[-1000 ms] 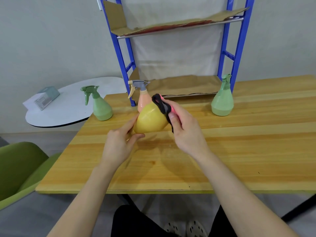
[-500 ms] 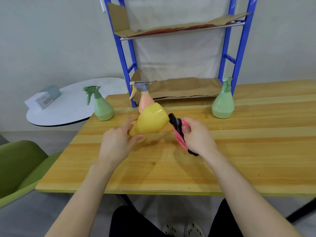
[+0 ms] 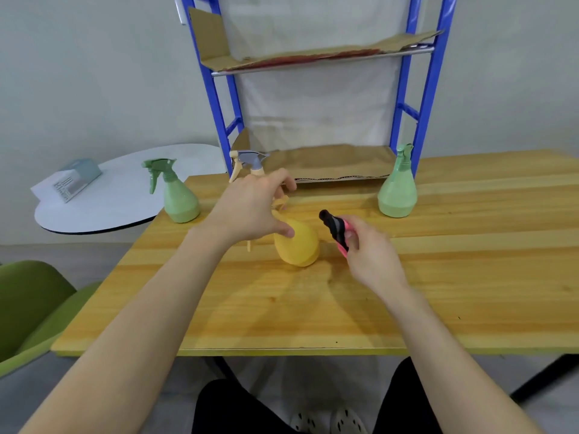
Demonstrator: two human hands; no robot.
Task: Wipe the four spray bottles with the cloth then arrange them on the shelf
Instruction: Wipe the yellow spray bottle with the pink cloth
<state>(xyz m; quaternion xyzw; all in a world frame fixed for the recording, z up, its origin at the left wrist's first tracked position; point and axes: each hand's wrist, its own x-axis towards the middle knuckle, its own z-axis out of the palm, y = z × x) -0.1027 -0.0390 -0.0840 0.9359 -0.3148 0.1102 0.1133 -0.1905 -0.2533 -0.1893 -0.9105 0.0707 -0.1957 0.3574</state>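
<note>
The yellow spray bottle [image 3: 297, 245] stands on the wooden table [image 3: 438, 277], and my left hand [image 3: 250, 208] grips its neck and top from above. Just to its right, my right hand [image 3: 366, 245] is closed around the folded pink and black cloth [image 3: 336, 230], a little apart from the bottle. The pink bottle with a grey trigger [image 3: 250, 159] is mostly hidden behind my left hand. One green bottle [image 3: 178, 195] is at the table's left edge. A second green bottle [image 3: 398, 189] stands by the right post of the blue shelf [image 3: 419, 89].
The shelf's two levels are lined with cardboard [image 3: 332, 162]. A white round table [image 3: 109, 202] with a small box [image 3: 73, 180] is on the left. A green chair [image 3: 28, 305] sits at lower left.
The yellow bottle went from tilted in the air to upright on the table. My left hand shifted from its base to its top. My right hand drew the cloth away to the right.
</note>
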